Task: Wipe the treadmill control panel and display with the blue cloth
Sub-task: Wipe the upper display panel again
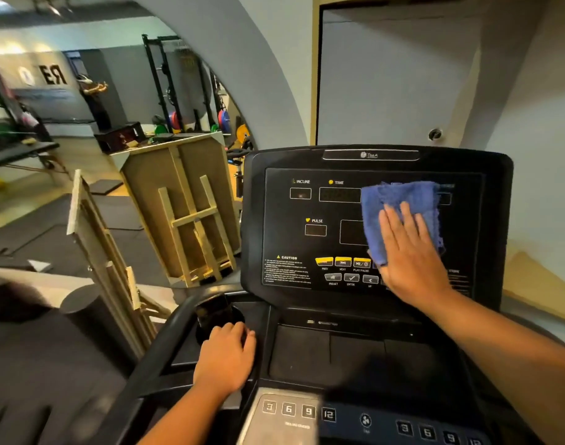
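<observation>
Blue cloth (400,213) lies pressed flat on the upright display (310,239) under the right hand (412,252), fingers straight and close together, palm down. It hides the right-hand readouts; its long side runs up the screen. Bare panel lies open to its left. Left hand (226,358), fingers curled, rests on the cup-holder rim (210,316)

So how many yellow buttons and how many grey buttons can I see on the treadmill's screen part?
Yellow buttons: 3
Grey buttons: 3
Total: 6 showing; the right hand, flat on the blue cloth, may hide more.
</observation>
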